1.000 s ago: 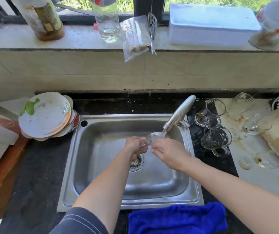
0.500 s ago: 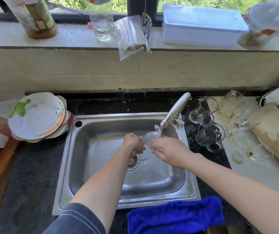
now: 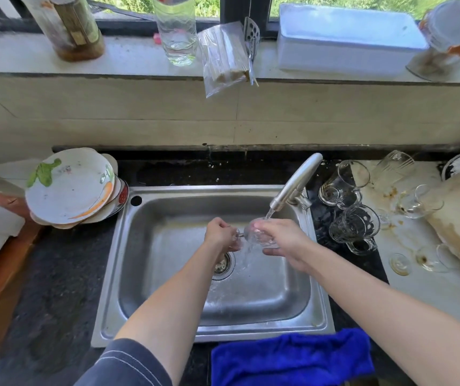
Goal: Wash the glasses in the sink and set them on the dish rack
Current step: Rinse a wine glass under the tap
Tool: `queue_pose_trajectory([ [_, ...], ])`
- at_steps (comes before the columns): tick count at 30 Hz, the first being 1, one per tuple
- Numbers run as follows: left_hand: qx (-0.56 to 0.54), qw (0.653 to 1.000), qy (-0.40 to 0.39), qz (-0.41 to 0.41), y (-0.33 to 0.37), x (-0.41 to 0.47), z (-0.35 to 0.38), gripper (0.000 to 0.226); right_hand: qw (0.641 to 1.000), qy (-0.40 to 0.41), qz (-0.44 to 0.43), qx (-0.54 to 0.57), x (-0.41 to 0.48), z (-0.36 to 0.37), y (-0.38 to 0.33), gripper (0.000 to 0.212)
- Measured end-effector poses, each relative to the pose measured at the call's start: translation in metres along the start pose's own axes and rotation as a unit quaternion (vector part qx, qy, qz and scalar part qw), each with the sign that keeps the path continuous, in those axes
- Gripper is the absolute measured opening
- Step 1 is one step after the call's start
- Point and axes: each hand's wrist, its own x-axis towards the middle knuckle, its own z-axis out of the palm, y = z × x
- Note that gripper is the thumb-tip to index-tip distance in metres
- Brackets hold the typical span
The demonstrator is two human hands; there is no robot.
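While water runs:
Hands: your left hand (image 3: 221, 235) and right hand (image 3: 280, 238) both clasp the small clear stemmed glass (image 3: 256, 235).
Risk: wet glass could slip and hit the steel sink (image 3: 167, 246).

Sunlit window sill (image 3: 139, 58), beige tiled wall (image 3: 139, 115)

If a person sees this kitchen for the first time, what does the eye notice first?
Both hands, left hand and right hand, hold a glass under the running tap over the sink. Dirty glasses crowd the stained counter on the right; plates are stacked on the left.
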Motion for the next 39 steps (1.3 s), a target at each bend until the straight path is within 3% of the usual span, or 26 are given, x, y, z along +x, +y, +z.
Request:
queue_pose_trajectory([
  [3, -0.014, 0.999, 0.013, 0.034, 0.002, 0.005, 0.004, 0.023, 0.984, -0.015, 0.096, 0.146, 0.007, -0.007, -0.005, 0.035],
  [5, -0.027, 0.999, 0.021, 0.041, 0.002, 0.005, 0.011, 0.027, 0.975, 0.009, 0.132, 0.176, 0.012, -0.008, -0.006, 0.041],
  [11, -0.034, 0.994, 0.1, 0.041, -0.002, 0.013, 0.008, 0.03, 0.975, -0.02, 0.149, 0.162, 0.016, -0.012, -0.008, 0.044],
  [16, -0.062, 0.99, 0.12, 0.028, -0.007, 0.015, 0.008, 0.032, 0.979, -0.083, 0.14, 0.122, 0.015, -0.016, -0.005, 0.046],
  [19, -0.056, 0.991, 0.121, 0.017, -0.007, 0.016, 0.01, 0.031, 0.982, -0.073, 0.131, 0.112, 0.015, -0.014, -0.003, 0.042],
  [23, -0.053, 0.991, 0.126, -0.004, -0.005, 0.013, 0.008, 0.027, 0.99, -0.089, 0.098, 0.038, 0.015, -0.015, -0.004, 0.044],
  [27, 0.035, 0.993, 0.114, -0.004, -0.002, 0.005, 0.006, 0.025, 0.991, -0.074, 0.042, -0.106, 0.013, -0.011, 0.0, 0.034],
  [30, -0.017, 0.997, 0.077, -0.026, -0.001, 0.001, 0.005, 0.027, 0.974, -0.067, -0.024, -0.213, 0.015, -0.013, 0.007, 0.035],
  [35, -0.11, 0.993, 0.022, -0.024, 0.004, -0.012, 0.004, 0.029, 0.953, 0.118, -0.134, -0.246, 0.026, -0.025, 0.015, 0.04],
  [39, -0.065, 0.996, 0.041, 0.037, 0.008, -0.019, 0.002, 0.021, 0.964, 0.13, -0.137, -0.187, 0.031, -0.011, 0.023, 0.033],
])
